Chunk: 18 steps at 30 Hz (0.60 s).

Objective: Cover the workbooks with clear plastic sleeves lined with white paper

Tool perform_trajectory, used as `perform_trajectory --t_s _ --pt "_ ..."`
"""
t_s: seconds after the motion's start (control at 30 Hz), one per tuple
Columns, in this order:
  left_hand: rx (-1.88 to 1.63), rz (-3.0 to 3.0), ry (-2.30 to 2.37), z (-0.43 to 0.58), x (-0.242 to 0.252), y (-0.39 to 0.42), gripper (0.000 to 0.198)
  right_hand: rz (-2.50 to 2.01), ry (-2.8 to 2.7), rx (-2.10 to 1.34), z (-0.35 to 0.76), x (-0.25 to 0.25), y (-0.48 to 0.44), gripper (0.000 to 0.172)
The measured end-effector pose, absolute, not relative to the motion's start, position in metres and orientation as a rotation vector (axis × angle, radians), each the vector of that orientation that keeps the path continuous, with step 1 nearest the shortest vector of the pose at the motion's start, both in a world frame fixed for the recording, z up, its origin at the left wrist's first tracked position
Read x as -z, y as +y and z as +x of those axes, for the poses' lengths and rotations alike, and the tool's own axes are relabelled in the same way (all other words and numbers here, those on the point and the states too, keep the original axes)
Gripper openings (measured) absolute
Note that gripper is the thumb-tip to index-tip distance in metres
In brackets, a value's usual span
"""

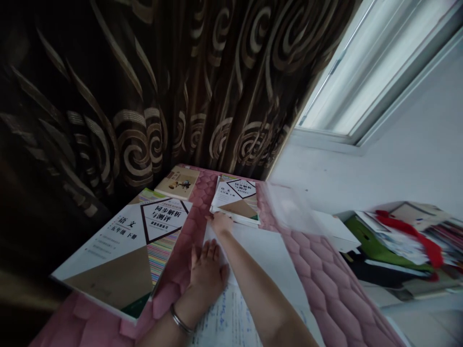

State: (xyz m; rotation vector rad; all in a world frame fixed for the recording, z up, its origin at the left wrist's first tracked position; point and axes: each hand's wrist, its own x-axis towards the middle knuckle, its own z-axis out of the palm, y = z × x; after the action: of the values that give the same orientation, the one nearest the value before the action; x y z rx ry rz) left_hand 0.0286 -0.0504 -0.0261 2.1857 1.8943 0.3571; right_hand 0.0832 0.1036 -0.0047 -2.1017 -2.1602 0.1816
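My left hand (208,277), a metal bangle on its wrist, lies flat with fingers spread at the left edge of a sheet of paper (267,260). The sheet is blank in its upper part, with printed and handwritten lines lower down. Reaching across it, my right hand (221,224) rests at the top left corner of the paper, fingers stretched to the left. Just beyond that hand lies a workbook (235,195) with a white and brown cover. A larger workbook (126,255) of similar design lies left of my left hand.
A pink quilted cover (325,279) lies under the books. A tan booklet (178,183) sits at the back, before a dark patterned curtain (181,86). Something whitish and blurred (289,207) shows near the wall. At right is a pile of papers and folders (398,241).
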Motion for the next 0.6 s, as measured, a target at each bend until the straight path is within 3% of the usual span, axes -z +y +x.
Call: perform_trajectory --t_s 0.37,0.6 --pt "-0.304 2.272 1.932 0.027 0.027 -0.047 0.055 -1.907 -2.136 -0.13 0.173 0.016 0.006 0.028" --pt "-0.26 2.367 1.97 0.028 0.023 -0.048 0.053 -2.016 -2.164 -0.187 0.263 0.025 -0.046 0.046"
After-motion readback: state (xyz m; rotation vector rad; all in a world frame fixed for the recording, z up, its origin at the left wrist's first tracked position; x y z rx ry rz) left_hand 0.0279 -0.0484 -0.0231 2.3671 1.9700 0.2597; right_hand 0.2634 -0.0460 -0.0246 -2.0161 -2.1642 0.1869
